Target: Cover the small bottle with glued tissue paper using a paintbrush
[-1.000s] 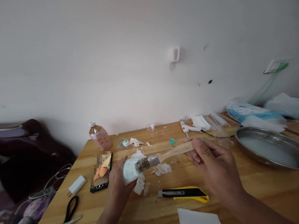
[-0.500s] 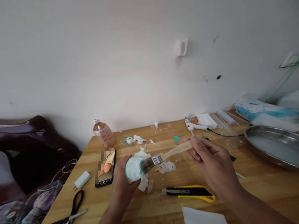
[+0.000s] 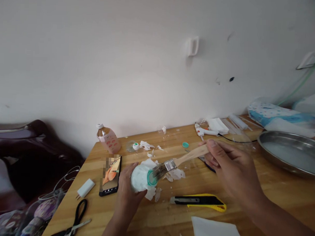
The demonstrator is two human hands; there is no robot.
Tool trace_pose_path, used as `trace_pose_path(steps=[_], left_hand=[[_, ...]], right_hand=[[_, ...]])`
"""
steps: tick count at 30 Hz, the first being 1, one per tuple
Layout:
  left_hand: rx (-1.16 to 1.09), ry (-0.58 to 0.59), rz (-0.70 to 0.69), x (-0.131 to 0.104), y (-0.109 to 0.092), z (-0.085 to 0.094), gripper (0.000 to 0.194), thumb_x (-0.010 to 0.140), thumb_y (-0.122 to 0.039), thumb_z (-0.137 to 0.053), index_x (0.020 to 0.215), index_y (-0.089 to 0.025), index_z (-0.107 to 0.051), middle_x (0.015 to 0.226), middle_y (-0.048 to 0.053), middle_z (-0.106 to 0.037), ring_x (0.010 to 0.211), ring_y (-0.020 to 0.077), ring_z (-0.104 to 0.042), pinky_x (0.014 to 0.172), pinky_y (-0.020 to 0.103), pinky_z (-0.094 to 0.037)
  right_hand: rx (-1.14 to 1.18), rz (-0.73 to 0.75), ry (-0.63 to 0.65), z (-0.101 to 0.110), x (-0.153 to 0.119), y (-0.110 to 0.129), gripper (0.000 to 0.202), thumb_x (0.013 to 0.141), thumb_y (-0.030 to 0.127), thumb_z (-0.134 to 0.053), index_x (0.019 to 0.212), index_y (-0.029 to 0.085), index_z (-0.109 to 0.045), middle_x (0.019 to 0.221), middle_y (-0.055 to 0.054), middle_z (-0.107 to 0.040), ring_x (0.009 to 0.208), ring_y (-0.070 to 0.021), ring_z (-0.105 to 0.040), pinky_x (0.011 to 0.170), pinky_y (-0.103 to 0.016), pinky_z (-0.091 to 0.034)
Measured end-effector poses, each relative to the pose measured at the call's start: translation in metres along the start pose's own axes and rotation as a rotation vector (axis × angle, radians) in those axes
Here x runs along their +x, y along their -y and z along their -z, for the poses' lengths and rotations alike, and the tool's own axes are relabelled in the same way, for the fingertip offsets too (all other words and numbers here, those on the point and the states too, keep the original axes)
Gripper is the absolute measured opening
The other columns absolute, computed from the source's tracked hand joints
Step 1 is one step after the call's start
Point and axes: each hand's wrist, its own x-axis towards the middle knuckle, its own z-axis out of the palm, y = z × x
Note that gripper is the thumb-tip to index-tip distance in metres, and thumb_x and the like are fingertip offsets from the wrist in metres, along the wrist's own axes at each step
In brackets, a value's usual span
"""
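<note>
My left hand (image 3: 128, 186) is wrapped round a white, paper-covered bottle (image 3: 139, 178) with a green ring at its mouth. The bottle is tilted, its mouth turned to the right. In my right hand (image 3: 230, 170) is a flat paintbrush (image 3: 188, 157), gripped near the end of its wooden handle. Its dark bristles touch the green mouth of the bottle; whether the tips reach inside I cannot tell. Torn white tissue (image 3: 177, 174) lies on the table behind and beneath the bottle. A yellow and black utility knife (image 3: 199, 201) rests in front of my right hand.
On the wooden table (image 3: 152, 225) are a phone (image 3: 111, 175), a white charger (image 3: 86, 188), scissors (image 3: 73, 229), a pink drink bottle (image 3: 109, 139), a green cap (image 3: 185, 144) and a white glue gun (image 3: 205, 131). A steel basin (image 3: 293, 169) of cloudy liquid stands right. White paper (image 3: 216, 232) lies in front.
The brush has shifted slightly right with my right hand, showing more of the green ring. The bottle's mouth has turned a little more toward me.
</note>
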Motion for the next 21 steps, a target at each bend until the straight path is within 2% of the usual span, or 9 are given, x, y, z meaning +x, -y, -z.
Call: trace_pose_path(steps=[10,17,21], left_hand=[[-0.001,0.012,0.050,-0.001,0.002,-0.005,0.064,0.071,-0.024,-0.071,0.131,-0.021,-0.049,0.127,0.014,-0.058,0.119,0.0349,-0.054,0.100,0.056,-0.043],[0.003,0.083,0.024,-0.001,0.000,-0.004,0.070,0.069,-0.016,-0.073,0.133,-0.024,-0.046,0.127,0.013,-0.060,0.118,0.0328,-0.056,0.100,0.054,-0.045],[-0.005,0.108,0.011,-0.001,-0.005,-0.001,0.073,0.066,-0.016,-0.075,0.133,-0.025,-0.046,0.126,0.011,-0.060,0.117,0.0310,-0.058,0.099,0.049,-0.048]], right_hand=[[0.077,0.064,-0.059,0.001,0.001,0.011,0.024,0.089,0.043,-0.066,0.090,0.020,-0.072,0.056,0.004,-0.034,0.055,-0.0096,-0.032,0.051,-0.025,-0.028],[0.004,0.022,0.025,-0.006,-0.007,0.002,0.027,0.090,0.045,-0.063,0.091,0.019,-0.071,0.057,0.004,-0.037,0.055,-0.0095,-0.035,0.051,-0.025,-0.030],[0.023,0.019,0.005,-0.006,-0.005,0.002,0.027,0.089,0.046,-0.065,0.089,0.020,-0.071,0.057,0.004,-0.037,0.054,-0.0096,-0.034,0.050,-0.025,-0.030]])
